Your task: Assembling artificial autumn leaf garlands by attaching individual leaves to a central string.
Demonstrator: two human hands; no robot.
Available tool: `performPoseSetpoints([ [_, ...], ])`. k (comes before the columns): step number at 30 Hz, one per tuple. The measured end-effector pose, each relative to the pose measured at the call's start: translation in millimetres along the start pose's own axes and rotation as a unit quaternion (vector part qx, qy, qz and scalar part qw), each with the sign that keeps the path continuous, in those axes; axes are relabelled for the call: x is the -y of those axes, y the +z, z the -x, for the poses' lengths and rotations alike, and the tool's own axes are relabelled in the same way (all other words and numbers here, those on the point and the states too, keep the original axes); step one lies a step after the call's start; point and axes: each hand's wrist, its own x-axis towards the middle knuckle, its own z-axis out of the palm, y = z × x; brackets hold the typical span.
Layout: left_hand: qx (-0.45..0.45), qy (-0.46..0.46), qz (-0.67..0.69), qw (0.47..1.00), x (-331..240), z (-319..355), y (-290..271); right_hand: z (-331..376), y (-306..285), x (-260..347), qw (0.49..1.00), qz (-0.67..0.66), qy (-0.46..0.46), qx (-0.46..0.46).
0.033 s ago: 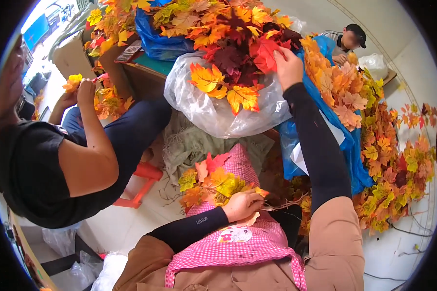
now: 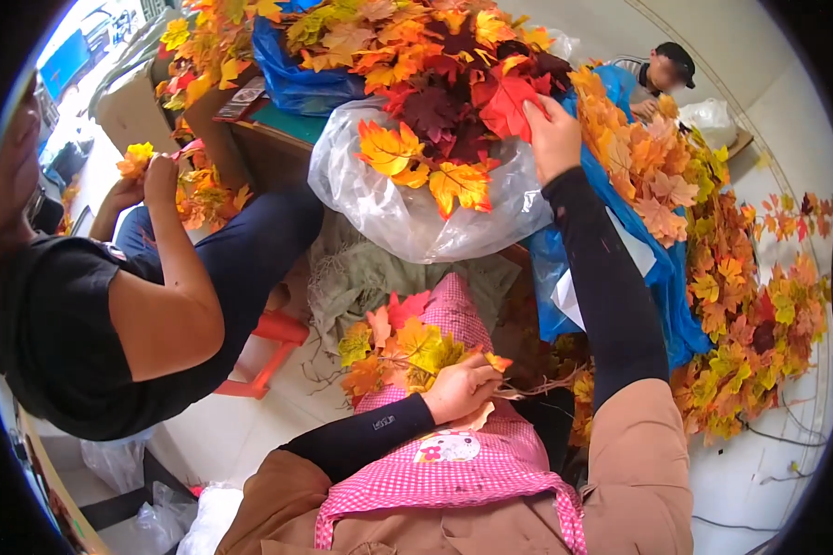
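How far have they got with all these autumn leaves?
Done so far: the left hand grips a bunch of yellow, orange and red leaves over the pink checked apron. In hand: the right hand is pinching a red leaf in the clear plastic bag. Left: that bag remains heaped with loose leaves, and more leafy branches lie piled on the right.

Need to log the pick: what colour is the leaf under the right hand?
Red, the leaf at the right hand, atop the clear bag; head view.
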Motion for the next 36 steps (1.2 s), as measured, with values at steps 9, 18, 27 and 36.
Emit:
performPoseSetpoints([
  [9,-0.146,0.014,0.117,0.982,-10.7,-55.0,-49.6,167.3,-75.3,24.0,0.910,-0.294,0.282,0.081],
  [18,-0.145,-0.107,0.319,0.931,-14.9,-95.0,-70.6,178.4,-89.6,47.7,0.934,-0.023,0.267,0.236],
  [27,-0.115,-0.105,0.289,0.945,-21.1,-72.9,-77.6,100.2,-32.4,1.9,0.957,0.225,-0.079,0.163],
  [36,-0.125,-0.076,0.294,0.945,-18.4,-59.8,-82.6,112.8,-63.5,18.5,0.992,0.045,0.032,0.110],
])
